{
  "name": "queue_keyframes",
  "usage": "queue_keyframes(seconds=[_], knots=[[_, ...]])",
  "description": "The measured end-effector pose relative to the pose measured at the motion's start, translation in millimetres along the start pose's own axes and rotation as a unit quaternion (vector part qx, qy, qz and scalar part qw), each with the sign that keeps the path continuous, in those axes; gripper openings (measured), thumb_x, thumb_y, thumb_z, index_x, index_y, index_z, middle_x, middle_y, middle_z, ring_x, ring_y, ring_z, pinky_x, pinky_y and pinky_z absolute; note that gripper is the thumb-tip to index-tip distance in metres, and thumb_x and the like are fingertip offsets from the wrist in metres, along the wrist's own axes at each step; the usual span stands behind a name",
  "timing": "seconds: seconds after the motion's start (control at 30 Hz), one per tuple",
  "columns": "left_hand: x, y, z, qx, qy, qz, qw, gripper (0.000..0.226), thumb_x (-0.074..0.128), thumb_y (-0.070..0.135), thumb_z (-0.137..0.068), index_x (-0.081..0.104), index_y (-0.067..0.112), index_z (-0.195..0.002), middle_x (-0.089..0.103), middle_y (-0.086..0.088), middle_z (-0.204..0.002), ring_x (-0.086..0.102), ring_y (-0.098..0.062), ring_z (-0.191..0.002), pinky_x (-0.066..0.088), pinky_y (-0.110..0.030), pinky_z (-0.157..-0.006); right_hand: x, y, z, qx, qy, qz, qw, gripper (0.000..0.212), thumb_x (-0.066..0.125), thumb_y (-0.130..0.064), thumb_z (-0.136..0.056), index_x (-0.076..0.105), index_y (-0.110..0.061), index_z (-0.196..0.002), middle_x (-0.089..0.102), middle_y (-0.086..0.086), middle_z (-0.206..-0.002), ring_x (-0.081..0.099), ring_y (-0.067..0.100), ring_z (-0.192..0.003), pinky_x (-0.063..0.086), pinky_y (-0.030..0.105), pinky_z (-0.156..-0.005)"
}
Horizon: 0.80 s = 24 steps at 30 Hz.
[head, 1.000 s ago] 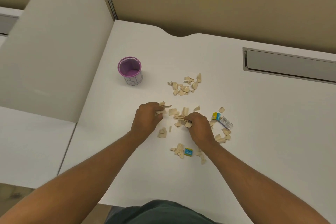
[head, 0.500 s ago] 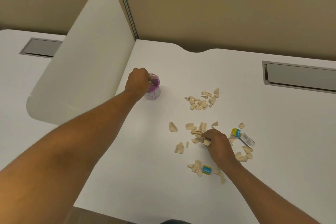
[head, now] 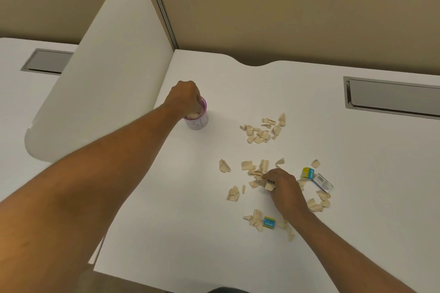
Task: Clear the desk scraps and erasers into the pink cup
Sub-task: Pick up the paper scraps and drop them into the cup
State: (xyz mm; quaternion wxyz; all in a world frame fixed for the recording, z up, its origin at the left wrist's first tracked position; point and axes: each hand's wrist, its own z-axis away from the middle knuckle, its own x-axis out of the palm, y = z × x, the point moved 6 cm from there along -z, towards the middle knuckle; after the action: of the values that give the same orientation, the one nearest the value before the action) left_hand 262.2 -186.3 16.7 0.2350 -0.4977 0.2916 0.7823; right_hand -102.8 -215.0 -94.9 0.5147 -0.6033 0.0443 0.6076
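**Left hand over the cup, right hand among the scraps**

Nearest the camera, an eraser in a blue-and-yellow sleeve (head: 269, 222) lies on the white desk (head: 166, 209) with a few beige scraps (head: 255, 217) touching it; just beyond, the right hand (head: 283, 188) rests on the middle cluster of scraps (head: 256, 170), its fingers curled and pinched closed on a small piece or two at the fingertips; to its right lie a second blue-and-yellow eraser (head: 307, 172), a grey-and-white eraser (head: 322, 182) just beside it, and more scraps (head: 319, 202); a separate far heap of scraps (head: 263, 129) sits well apart from the hand; farthest on the left, the pink cup (head: 198, 121) stands upright near the white side divider (head: 107, 66), with pale scraps showing inside it; the left hand (head: 185, 96) hangs over the cup's mouth, fingers bunched downward into the opening; whether they grip anything cannot be told.
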Motion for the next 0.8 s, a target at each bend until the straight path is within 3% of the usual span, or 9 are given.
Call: queue_keyframes(seconds=[0.23, 0.33, 0.4, 0.5, 0.53, 0.6, 0.67, 0.8], knots=[[-17.1, -2.9, 15.3, 0.017, 0.102, -0.019, 0.994, 0.028, 0.063, 0.012, -0.092, 0.079, 0.02, -0.114, 0.074, -0.009, -0.121, 0.07, -0.035, -0.104, 0.055, -0.039, -0.08, -4.9, -1.0, 2.5, 0.002, -0.001, 0.007, 1.0, 0.037, 0.069, 0.007, -0.084, 0.075, -0.009, -0.117, 0.072, 0.006, -0.115, 0.067, 0.022, -0.105, 0.045, 0.019, -0.09], [-7.6, -3.2, 45.9, 0.031, 0.142, 0.052, 0.988, 0.023, 0.057, 0.02, -0.093, 0.079, 0.021, -0.098, 0.078, -0.005, -0.097, 0.072, -0.033, -0.088, 0.053, -0.033, -0.071, -11.8, 0.9, 3.4, 0.023, 0.011, -0.023, 0.999, 0.031, 0.073, 0.002, -0.085, 0.076, -0.009, -0.114, 0.073, 0.005, -0.112, 0.067, 0.02, -0.101, 0.042, 0.017, -0.086], [21.6, -4.3, 77.3, 0.074, 0.148, 0.055, 0.985, 0.02, 0.058, 0.029, -0.095, 0.076, 0.02, -0.092, 0.077, -0.001, -0.086, 0.072, -0.032, -0.081, 0.05, -0.031, -0.066, -19.8, 1.1, 4.3, 0.044, 0.029, -0.067, 0.996, 0.023, 0.079, -0.007, -0.085, 0.078, -0.011, -0.107, 0.074, 0.002, -0.102, 0.065, 0.014, -0.088, 0.044, 0.018, -0.079], [87.8, -14.6, 117.7, 0.142, 0.102, 0.029, 0.984, 0.029, 0.063, 0.039, -0.098, 0.076, 0.02, -0.116, 0.076, -0.001, -0.121, 0.071, -0.028, -0.112, 0.054, -0.035, -0.086, -30.2, -0.4, 4.6, 0.072, 0.039, -0.143, 0.986, 0.017, 0.082, -0.014, -0.083, 0.081, -0.019, -0.099, 0.075, -0.011, -0.088, 0.062, 0.0, -0.075, 0.046, 0.017, -0.067], [112.6, -20.8, 125.1, 0.154, 0.064, 0.008, 0.986, 0.039, 0.062, 0.042, -0.1, 0.071, 0.019, -0.129, 0.068, -0.005, -0.14, 0.063, -0.031, -0.129, 0.052, -0.04, -0.099, -33.2, -3.1, 3.8, 0.082, 0.037, -0.162, 0.983, 0.019, 0.081, -0.014, -0.084, 0.081, -0.02, -0.101, 0.075, -0.015, -0.089, 0.062, -0.003, -0.076, 0.045, 0.011, -0.065], [155.7, -37.6, 135.9, 0.144, 0.0, -0.056, 0.988, 0.062, 0.049, 0.058, -0.103, 0.048, 0.025, -0.156, 0.032, -0.006, -0.171, 0.032, -0.033, -0.157, 0.033, -0.051, -0.123, -41.1, -16.9, -2.1, 0.081, 0.042, -0.182, 0.979, 0.022, 0.081, -0.017, -0.084, 0.081, -0.021, -0.106, 0.075, -0.019, -0.094, 0.063, -0.013, -0.081, 0.046, 0.003, -0.064], [183.8, -52.6, 142.6, 0.121, -0.028, -0.095, 0.988, 0.078, 0.03, 0.075, -0.1, 0.018, 0.035, -0.166, 0.001, 0.002, -0.178, 0.004, -0.033, -0.164, 0.016, -0.06, -0.128, -51.4, -43.9, -13.9, 0.057, 0.047, -0.198, 0.977, 0.022, 0.084, -0.021, -0.083, 0.081, -0.023, -0.105, 0.076, -0.02, -0.097, 0.063, -0.017, -0.085, 0.045, -0.001, -0.068], [209.2, -60.6, 144.1, 0.124, -0.057, -0.091, 0.986, 0.1, 0.014, 0.094, -0.087, -0.013, 0.038, -0.165, -0.026, 0.004, -0.174, -0.021, -0.035, -0.161, -0.003, -0.07, -0.125, -67.8, -121.9, -53.5, -0.035, 0.022, -0.209, 0.977, 0.007, 0.079, -0.037, -0.086, 0.081, -0.03, -0.087, 0.077, -0.015, -0.084, 0.069, -0.003, -0.088, 0.049, 0.006, -0.074]])
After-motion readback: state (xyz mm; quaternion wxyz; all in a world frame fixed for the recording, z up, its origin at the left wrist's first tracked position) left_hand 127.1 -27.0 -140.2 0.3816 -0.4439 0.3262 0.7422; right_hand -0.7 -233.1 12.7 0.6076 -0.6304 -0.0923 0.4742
